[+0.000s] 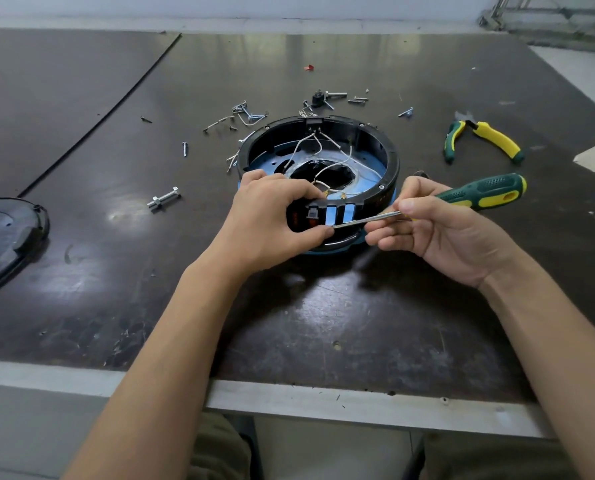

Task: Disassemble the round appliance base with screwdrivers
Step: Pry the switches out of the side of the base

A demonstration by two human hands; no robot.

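Dark, scuffed worktable [323, 323] fills the view, with a pale metal edge along its near side. At its middle sits the round appliance base [391, 150], a black open ring on a blue underside, with white wires [327, 168] looping across the inside. A black cover plate [8, 233] lies well apart at the left edge.

The left hand [268, 216] grips the base's near wall, fingers curled over the rim and thumb pressed on the outside. The right hand [441, 230] pinches the metal shaft of a green-and-yellow screwdriver [483, 194], whose tip meets the slotted near wall just beside the left thumb.

Green-and-yellow pliers [486, 136] lie to the right of the base. A bolt with nuts [162, 199] rests to its left, loose screws [251, 114] are scattered behind it, and a small red scrap [309, 67] lies farther back.
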